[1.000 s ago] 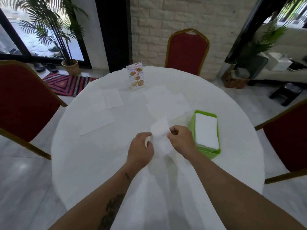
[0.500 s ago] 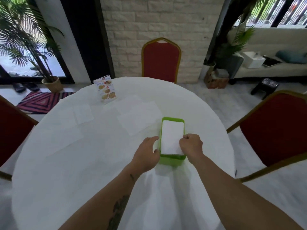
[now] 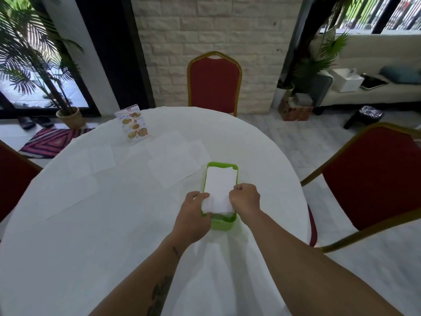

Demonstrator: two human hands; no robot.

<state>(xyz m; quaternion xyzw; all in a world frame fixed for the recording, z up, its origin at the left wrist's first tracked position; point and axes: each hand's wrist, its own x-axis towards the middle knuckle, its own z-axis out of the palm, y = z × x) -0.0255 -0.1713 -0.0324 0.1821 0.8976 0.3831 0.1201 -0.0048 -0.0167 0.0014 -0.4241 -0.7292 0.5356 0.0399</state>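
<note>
Fingers (image 3: 201, 195) of the left hand (image 3: 193, 215) are curled against the left edge of the napkin stack (image 3: 219, 185), near its closer end, and that edge is pinched. Fingers (image 3: 237, 194) of the right hand (image 3: 246, 199) are folded tight into a near fist, and the right edge of the same stack is gripped by them. The closer end of the stack is seen raised a little above the rim. The stack is held inside the green tray (image 3: 222, 223), whose near wall shows below the hands. The tray is set on the right half of the round desk (image 3: 102, 224), which is covered by a white cloth. Loose white napkins (image 3: 175, 165) are spread flat on the cloth just beyond and to the left of the tray. A menu card (image 3: 134, 124) is stood upright near the far left edge. A red chair (image 3: 214, 85) is placed beyond the desk.
</note>
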